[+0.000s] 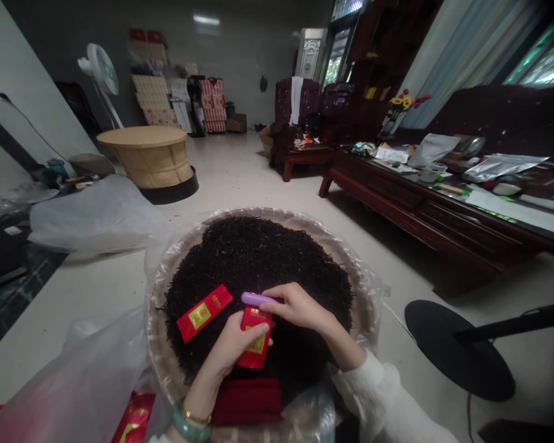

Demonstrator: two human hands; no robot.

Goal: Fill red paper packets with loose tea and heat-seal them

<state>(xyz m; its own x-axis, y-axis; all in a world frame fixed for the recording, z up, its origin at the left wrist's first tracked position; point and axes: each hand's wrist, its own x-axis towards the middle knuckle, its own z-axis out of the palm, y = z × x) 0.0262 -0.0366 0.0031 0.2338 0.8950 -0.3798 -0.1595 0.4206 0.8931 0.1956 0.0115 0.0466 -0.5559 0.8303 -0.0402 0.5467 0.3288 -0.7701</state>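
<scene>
My left hand (235, 337) is closed around a red packet (255, 354) with gold print, held upright over the basket. Fingers of my right hand (292, 303) grip a small purple handheld bag sealer (253, 299), which lies across the packet's top edge. Dark, twisted loose tea leaves (263, 252) fill the wide round basket (156, 332) beneath both hands. Another red packet (204, 312) rests flat on the leaves to the left. Close to me, a stack of dark red packets (247, 401) sits at the basket's near side.
Clear plastic bags (95, 215) lie on the floor at left, with a red packet (136, 418) near the basket. A black round stand base (459, 351) is at right, beside a cluttered low wooden table (397, 197). Behind stand a woven drum-shaped basket (150, 157) and a white fan (102, 69).
</scene>
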